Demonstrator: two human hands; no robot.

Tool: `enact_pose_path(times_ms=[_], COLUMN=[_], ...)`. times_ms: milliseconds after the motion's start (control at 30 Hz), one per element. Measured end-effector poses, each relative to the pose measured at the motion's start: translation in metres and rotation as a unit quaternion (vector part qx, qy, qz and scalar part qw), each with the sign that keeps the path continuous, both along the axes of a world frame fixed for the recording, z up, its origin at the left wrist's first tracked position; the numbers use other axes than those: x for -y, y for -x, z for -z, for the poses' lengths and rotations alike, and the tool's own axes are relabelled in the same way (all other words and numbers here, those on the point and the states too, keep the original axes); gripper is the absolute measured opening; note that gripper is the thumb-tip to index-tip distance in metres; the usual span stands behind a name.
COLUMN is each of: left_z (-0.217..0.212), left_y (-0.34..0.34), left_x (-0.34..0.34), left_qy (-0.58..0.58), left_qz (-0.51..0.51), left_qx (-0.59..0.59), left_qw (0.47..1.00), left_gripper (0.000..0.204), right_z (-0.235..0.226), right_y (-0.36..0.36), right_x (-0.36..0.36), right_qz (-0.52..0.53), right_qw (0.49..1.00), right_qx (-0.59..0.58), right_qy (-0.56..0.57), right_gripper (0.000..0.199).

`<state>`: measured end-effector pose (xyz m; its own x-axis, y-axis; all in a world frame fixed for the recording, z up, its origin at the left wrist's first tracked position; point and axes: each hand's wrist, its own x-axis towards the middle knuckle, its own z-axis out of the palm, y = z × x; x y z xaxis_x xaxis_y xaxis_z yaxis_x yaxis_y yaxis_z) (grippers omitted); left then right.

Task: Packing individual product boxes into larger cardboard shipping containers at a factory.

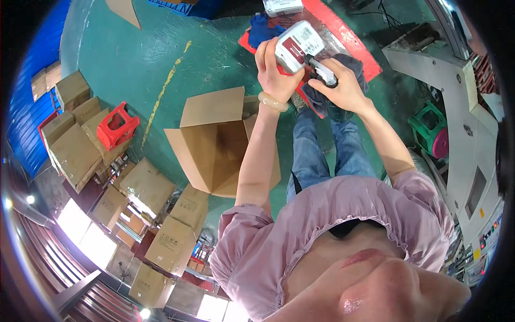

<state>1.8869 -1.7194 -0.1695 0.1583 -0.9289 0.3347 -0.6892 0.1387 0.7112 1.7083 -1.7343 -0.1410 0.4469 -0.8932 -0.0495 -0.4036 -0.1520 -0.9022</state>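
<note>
My left hand [274, 70] is closed on the left edge of a clear-and-white plastic case [308, 38] with a dark red label. The case is tilted over a red work surface [351, 40]. In my right hand [346, 88] is a small black-and-white gun-shaped hand tool [324, 73], its black tip touching or almost touching the case's lower right edge; I cannot tell which. Dark grey cloth [351, 63] lies under and beside my right hand. Blue cloth [262, 31] sits on the red surface left of the case. Behind it rests another white case [282, 6].
A big open cardboard carton [185, 155] stands on the green floor left of my legs. A red stool [117, 126] and stacked cartons [171, 244] are farther left. At the right are a green stool [429, 126] and a large pale machine [456, 107]. A blue crate [171, 6] is at the back.
</note>
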Motion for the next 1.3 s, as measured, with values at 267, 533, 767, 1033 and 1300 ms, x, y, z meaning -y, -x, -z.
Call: enact_pose_path(times_ms=[267, 533, 767, 1033, 1300], left_z=[0.000, 0.009, 0.041, 0.071, 0.068], left_y=[-0.007, -0.002, 0.000, 0.044, 0.052], left_x=[-0.009, -0.027, -0.067, -0.077, -0.079], left_qy=[0.005, -0.085, -0.126, -0.225, -0.207], left_qz=[-0.010, -0.053, -0.036, -0.024, 0.017], left_qx=[-0.019, -0.025, -0.014, -0.080, -0.074], left_qw=[1.000, 0.995, 0.991, 0.971, 0.975], left_gripper=[0.081, 0.079, 0.072, 0.070, 0.072], right_z=[0.009, 0.065, 0.088, 0.105, 0.135], right_y=[0.015, 0.045, 0.045, -0.004, 0.011], right_x=[0.011, 0.099, 0.042, -0.079, -0.071], right_qz=[0.064, 0.236, 0.303, 0.235, 0.205], right_qw=[0.991, 0.971, 0.915, 0.972, 0.969], right_qx=[-0.116, 0.035, -0.111, -0.027, -0.100], right_qy=[0.006, -0.009, 0.241, -0.005, 0.091], right_gripper=[0.038, 0.063, 0.063, 0.021, 0.018])
